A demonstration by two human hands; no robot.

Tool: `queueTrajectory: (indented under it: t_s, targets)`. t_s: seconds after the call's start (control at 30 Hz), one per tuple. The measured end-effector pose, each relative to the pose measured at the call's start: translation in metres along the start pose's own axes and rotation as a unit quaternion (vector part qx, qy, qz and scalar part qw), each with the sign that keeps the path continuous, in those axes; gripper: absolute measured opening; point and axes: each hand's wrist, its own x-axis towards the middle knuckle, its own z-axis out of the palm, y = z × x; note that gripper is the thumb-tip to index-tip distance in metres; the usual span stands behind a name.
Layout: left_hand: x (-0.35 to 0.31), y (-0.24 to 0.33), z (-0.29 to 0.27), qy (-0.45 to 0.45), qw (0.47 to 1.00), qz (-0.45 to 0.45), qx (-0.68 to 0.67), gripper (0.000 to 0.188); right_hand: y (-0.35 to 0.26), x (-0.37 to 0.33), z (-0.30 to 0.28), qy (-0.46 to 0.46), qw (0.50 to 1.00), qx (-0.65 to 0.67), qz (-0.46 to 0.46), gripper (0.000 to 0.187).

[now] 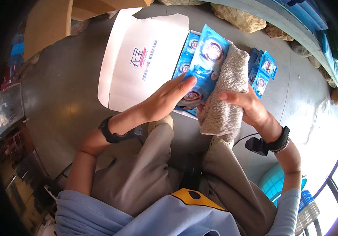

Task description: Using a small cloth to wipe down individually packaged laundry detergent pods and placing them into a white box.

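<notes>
My left hand (163,98) grips a strip of shiny blue sachets (208,53) printed with round emblems, its thumb lying on top. More blue sachets (185,65) lie beneath, in a white box whose broad lid (117,84) is folded open to the left. My right hand (251,106) is closed around a folded, fluffy grey-beige towel (232,74), thumb on the upper face and fingers mostly hidden. The towel is held against the right edge of the strip, over the box. Past the towel on the right, another bunch of blue sachets (262,74) shows.
Grey floor (62,114) surrounds the box. Several large stones (237,17) line the far side below a pale blue ledge (287,17). A brown cardboard box (47,29) stands far left. A turquoise stool or basin (273,181) and a light basket (308,216) are at lower right.
</notes>
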Motion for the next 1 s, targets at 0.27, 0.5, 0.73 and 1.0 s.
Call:
queueTrajectory:
  t_s: [0.27,0.5,0.73,1.0]
  targets:
    - [0.003,0.000,0.014,0.003,0.997,0.003,0.075,0.042,0.000,0.003,0.004,0.090,0.996,0.022,-0.018,0.033]
    - [-0.004,0.000,0.011,-0.017,0.995,-0.088,0.035,0.040,0.003,0.005,0.002,0.117,0.992,-0.023,-0.035,0.033]
    - [-0.010,-0.002,0.008,-0.064,0.994,-0.084,-0.028,0.051,0.000,0.006,0.002,0.112,0.992,-0.043,-0.041,0.033]
    - [0.003,-0.017,-0.011,0.081,0.996,0.036,0.024,0.067,-0.003,0.000,0.009,0.092,0.993,-0.067,-0.038,0.027]
